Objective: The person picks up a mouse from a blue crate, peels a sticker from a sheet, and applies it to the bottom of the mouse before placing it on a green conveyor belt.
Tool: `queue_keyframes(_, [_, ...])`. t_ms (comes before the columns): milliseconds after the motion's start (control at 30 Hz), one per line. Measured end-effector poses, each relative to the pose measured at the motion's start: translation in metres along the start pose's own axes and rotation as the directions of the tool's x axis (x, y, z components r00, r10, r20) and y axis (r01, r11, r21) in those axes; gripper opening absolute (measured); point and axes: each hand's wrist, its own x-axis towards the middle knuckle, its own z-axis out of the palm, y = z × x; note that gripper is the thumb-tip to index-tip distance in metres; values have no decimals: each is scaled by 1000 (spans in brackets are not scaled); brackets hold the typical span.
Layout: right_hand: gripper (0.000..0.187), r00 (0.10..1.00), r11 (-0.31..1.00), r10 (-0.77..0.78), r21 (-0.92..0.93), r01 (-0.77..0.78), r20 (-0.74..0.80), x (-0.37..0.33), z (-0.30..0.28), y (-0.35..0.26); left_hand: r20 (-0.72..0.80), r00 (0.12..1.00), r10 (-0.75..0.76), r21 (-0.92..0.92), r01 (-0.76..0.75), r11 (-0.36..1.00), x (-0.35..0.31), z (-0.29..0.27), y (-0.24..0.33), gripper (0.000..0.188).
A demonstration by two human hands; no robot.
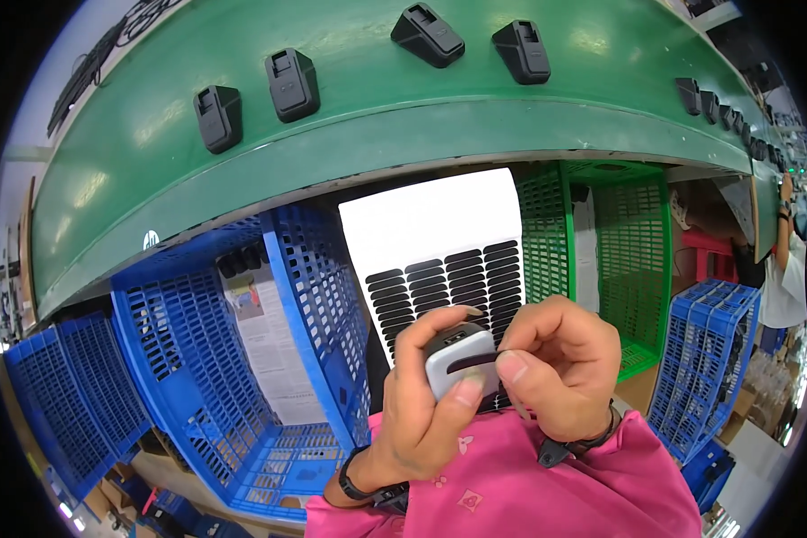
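Note:
My left hand is closed around a small rounded device with a light grey face and a dark end that has a port-like opening. My right hand pinches one end of a thin dark strip between thumb and forefinger. The strip's other end lies against the grey face; whether it is stuck there I cannot tell. Behind both hands, a white sheet with rows of black rounded labels leans up toward the bench. The hands hide its lower part.
Several black cradle-like units stand on the green bench, with more at far right. Blue crates are on the left, a green crate and another blue crate on the right. A person sits at far right.

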Motion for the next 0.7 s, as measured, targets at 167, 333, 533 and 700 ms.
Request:
queue_keyframes(167, [8, 999, 996, -32, -78, 33, 12, 2, -1, -1, 37, 998, -41, -4, 41, 999, 0, 1, 2, 44])
queue_keyframes(333, [8, 998, 993, -53, -102, 54, 15, 3, -1, 1, 41, 999, 2, 31, -3, 1000, 1, 1, 1, 43])
queue_keyframes(533, [8, 997, 991, -74, -112, 77, 36, 5, -1, 2, 50, 999, 16, 56, -19, 998, 2, 0, 1, 42])
queue_keyframes(700, [8, 996, 989, -83, -122, 88, 45, 6, -1, 2, 48, 999, 24, 70, -27, 997, 3, 0, 2, 42])
